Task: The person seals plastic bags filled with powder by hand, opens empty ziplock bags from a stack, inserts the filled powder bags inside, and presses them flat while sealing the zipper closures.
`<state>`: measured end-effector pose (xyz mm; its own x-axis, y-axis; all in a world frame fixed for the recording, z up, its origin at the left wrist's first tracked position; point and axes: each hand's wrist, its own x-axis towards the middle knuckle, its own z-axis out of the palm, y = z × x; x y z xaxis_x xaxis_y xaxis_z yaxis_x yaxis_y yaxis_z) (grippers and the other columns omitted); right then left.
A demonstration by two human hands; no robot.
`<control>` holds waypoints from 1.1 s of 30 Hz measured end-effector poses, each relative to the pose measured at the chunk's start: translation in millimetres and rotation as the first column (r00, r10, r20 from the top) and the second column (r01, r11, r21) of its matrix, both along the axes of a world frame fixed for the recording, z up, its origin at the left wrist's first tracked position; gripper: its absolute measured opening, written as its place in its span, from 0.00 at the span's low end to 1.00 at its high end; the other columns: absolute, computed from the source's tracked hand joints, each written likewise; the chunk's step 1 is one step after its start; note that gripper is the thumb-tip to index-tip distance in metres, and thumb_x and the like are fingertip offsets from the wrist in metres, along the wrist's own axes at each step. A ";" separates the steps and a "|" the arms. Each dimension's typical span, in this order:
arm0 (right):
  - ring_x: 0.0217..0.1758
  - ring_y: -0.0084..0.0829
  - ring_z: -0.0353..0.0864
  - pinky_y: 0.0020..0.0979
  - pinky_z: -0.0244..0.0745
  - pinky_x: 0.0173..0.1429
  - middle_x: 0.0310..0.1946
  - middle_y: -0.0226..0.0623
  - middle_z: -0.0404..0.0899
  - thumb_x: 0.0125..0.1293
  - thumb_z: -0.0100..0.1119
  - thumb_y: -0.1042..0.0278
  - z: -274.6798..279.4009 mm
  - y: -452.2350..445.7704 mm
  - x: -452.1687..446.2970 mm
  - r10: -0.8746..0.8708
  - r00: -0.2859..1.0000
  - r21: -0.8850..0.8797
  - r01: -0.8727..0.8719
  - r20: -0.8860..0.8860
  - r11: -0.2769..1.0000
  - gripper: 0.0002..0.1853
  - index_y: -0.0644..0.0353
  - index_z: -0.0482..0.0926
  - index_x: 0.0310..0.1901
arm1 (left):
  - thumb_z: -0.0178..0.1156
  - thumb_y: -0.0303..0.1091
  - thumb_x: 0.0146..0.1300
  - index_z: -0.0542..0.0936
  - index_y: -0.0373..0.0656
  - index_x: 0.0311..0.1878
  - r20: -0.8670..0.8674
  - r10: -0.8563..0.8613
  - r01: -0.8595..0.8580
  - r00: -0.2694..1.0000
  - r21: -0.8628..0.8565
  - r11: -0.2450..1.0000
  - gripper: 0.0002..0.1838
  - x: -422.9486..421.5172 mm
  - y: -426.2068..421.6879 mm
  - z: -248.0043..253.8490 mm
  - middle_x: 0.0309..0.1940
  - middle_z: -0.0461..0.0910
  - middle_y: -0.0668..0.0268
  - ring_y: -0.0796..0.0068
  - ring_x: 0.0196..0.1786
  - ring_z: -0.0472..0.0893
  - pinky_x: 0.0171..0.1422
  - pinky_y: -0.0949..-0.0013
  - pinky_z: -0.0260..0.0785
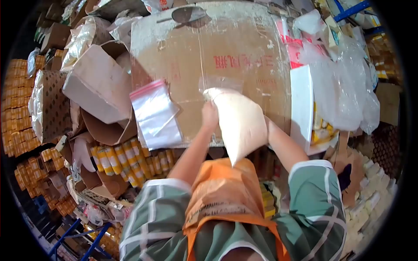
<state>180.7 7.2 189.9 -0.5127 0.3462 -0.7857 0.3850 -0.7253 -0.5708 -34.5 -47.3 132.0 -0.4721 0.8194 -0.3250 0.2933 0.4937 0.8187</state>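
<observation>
A plastic bag [239, 122] packed with cream-white powder is tilted over the front of the work surface, one corner pointing down toward my apron. My left hand [210, 115] grips it near its clear upper end, fingers closed. At the bag's right side, my right hand [267, 127] holds it, with most of the fingers hidden behind the bag. To the left of my left hand lies a stack of clear zip bags [156, 116] with red seals. A metal scoop [188, 16] rests at the far edge of the cardboard [174, 52].
Left stands an open carton [98, 82] with a pale panel. On the right are a white foam box [301, 104] and crumpled clear plastic [348, 91]. Yellow-and-white packs [124, 158] are piled below the surface's left front edge. Orange packs [19, 117] are stacked far left.
</observation>
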 end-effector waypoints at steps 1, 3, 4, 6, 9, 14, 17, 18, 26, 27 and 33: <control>0.46 0.24 0.79 0.29 0.76 0.50 0.46 0.34 0.80 0.71 0.49 0.67 -13.4 -23.4 0.8 -0.124 0.990 -0.009 0.125 0.061 0.992 0.12 0.62 0.74 0.50 | 0.48 0.32 0.65 0.78 0.29 0.37 0.027 0.150 -0.150 0.988 -0.005 0.989 0.14 19.6 -8.1 -18.7 0.33 0.79 0.39 0.40 0.36 0.79 0.41 0.52 0.72; 0.47 0.25 0.79 0.29 0.76 0.51 0.47 0.34 0.79 0.71 0.49 0.66 -33.2 -59.8 -4.1 -0.325 0.942 0.011 0.325 0.082 0.946 0.12 0.62 0.74 0.51 | 0.51 0.33 0.64 0.78 0.30 0.36 0.408 0.206 -0.149 0.890 -0.167 0.975 0.14 29.3 -19.0 -19.8 0.31 0.79 0.42 0.45 0.35 0.80 0.39 0.54 0.72; 0.47 0.25 0.79 0.29 0.76 0.51 0.47 0.34 0.79 0.71 0.49 0.66 -40.0 -67.3 -11.8 -0.398 0.916 0.039 0.396 0.053 0.917 0.13 0.62 0.74 0.51 | 0.52 0.34 0.64 0.78 0.30 0.36 0.558 0.228 -0.133 0.798 -0.207 0.969 0.14 29.4 -24.0 -11.9 0.30 0.80 0.43 0.47 0.34 0.80 0.38 0.55 0.72; 0.48 0.25 0.79 0.29 0.75 0.52 0.48 0.34 0.79 0.71 0.48 0.66 -48.3 -73.2 -25.5 -0.448 0.893 0.074 0.444 0.045 0.893 0.13 0.62 0.74 0.52 | 0.54 0.35 0.63 0.79 0.30 0.36 0.672 0.255 -0.086 0.696 -0.275 0.957 0.14 21.6 -41.4 -4.6 0.29 0.80 0.46 0.52 0.32 0.81 0.36 0.57 0.73; 0.49 0.26 0.79 0.30 0.75 0.53 0.49 0.35 0.79 0.71 0.48 0.65 -46.7 -61.2 -31.6 -0.424 0.904 0.004 0.425 0.053 0.905 0.14 0.63 0.74 0.52 | 0.57 0.36 0.61 0.80 0.31 0.36 0.647 0.286 -0.050 0.707 -0.357 0.933 0.14 12.8 -56.1 -4.2 0.26 0.81 0.50 0.59 0.30 0.82 0.34 0.59 0.73; 0.51 0.26 0.79 0.30 0.75 0.55 0.50 0.36 0.79 0.71 0.48 0.64 -8.1 -51.7 -15.9 -0.286 0.951 -0.409 0.308 0.117 0.859 0.15 0.63 0.74 0.53 | 0.64 0.37 0.56 0.81 0.32 0.32 0.242 -0.001 0.077 0.970 -0.305 0.949 0.14 27.4 -74.5 -11.1 0.27 0.83 0.55 0.63 0.30 0.84 0.33 0.61 0.73; 0.52 0.27 0.79 0.31 0.75 0.56 0.51 0.36 0.79 0.72 0.47 0.64 12.1 -49.5 -7.7 -0.251 0.956 -0.475 0.294 0.153 0.830 0.16 0.63 0.74 0.54 | 0.65 0.35 0.56 0.83 0.33 0.33 0.147 -0.084 0.121 0.986 -0.265 0.956 0.12 25.0 -76.5 -14.3 0.30 0.84 0.63 0.63 0.33 0.84 0.36 0.63 0.74; 0.52 0.27 0.79 0.31 0.75 0.56 0.52 0.36 0.79 0.72 0.47 0.64 22.5 -47.5 -3.1 -0.251 0.954 -0.475 0.299 0.164 0.827 0.16 0.63 0.74 0.54 | 0.63 0.36 0.58 0.82 0.34 0.38 0.560 0.054 0.038 0.826 -0.151 0.988 0.13 21.1 -90.2 -42.3 0.33 0.84 0.63 0.63 0.35 0.84 0.38 0.63 0.75; 0.66 0.31 0.67 0.34 0.63 0.67 0.64 0.40 0.68 0.71 0.50 0.61 -22.0 -66.0 -18.6 -0.788 0.576 -0.051 0.800 -0.217 0.598 0.23 0.62 0.66 0.64 | 0.52 0.32 0.64 0.77 0.36 0.45 0.552 -0.206 0.299 0.808 -0.082 0.951 0.11 21.9 -40.6 80.4 0.22 0.77 0.66 0.76 0.19 0.76 0.18 0.72 0.66; 0.66 0.31 0.67 0.34 0.63 0.67 0.64 0.40 0.68 0.71 0.50 0.61 -10.7 -62.9 -17.0 -0.789 0.571 -0.048 0.803 -0.228 0.595 0.23 0.62 0.66 0.64 | 0.48 0.32 0.66 0.77 0.36 0.43 0.473 -0.229 0.309 0.851 -0.099 0.946 0.11 25.3 -32.8 94.4 0.20 0.76 0.66 0.79 0.18 0.73 0.17 0.74 0.64; 0.31 0.22 0.76 0.26 0.72 0.33 0.36 0.31 0.79 0.73 0.44 0.65 9.4 -71.3 25.3 -0.407 0.899 0.150 0.430 -0.164 0.890 0.16 0.62 0.72 0.56 | 0.46 0.29 0.63 0.75 0.31 0.34 0.594 -0.320 0.439 0.738 -0.062 0.896 0.11 -3.6 -48.4 102.8 0.16 0.75 0.59 0.72 0.15 0.76 0.21 0.69 0.69</control>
<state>206.0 -64.1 199.3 -0.3787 0.6779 -0.6301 -0.0144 -0.6851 -0.7283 -38.1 -95.7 234.9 0.1781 0.7863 -0.5916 0.0132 0.5993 0.8004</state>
